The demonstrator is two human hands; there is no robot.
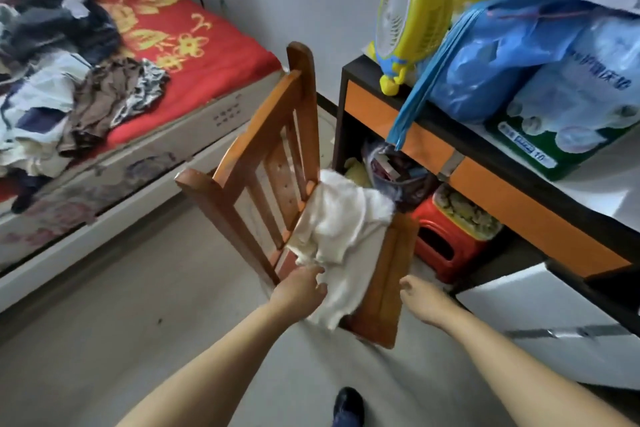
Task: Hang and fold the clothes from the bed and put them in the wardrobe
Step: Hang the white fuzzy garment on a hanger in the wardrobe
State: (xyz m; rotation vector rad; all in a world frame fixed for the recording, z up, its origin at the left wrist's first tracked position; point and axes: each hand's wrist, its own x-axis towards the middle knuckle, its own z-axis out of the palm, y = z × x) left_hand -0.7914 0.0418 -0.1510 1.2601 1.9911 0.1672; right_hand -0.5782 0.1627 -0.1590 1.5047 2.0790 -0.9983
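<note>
A heap of mixed clothes lies at the left end of the bed, on a red blanket with gold flowers. A cream garment is draped over the seat of a wooden chair in the middle of the room. My left hand grips the lower edge of that cream garment. Just right of the chair seat, my right hand has loosely curled fingers and holds nothing. No wardrobe is in view.
A black and orange desk stands at the right with a yellow toy fan and blue plastic bags on top. A red stool and a bag sit beneath it. Grey floor lies between bed and chair.
</note>
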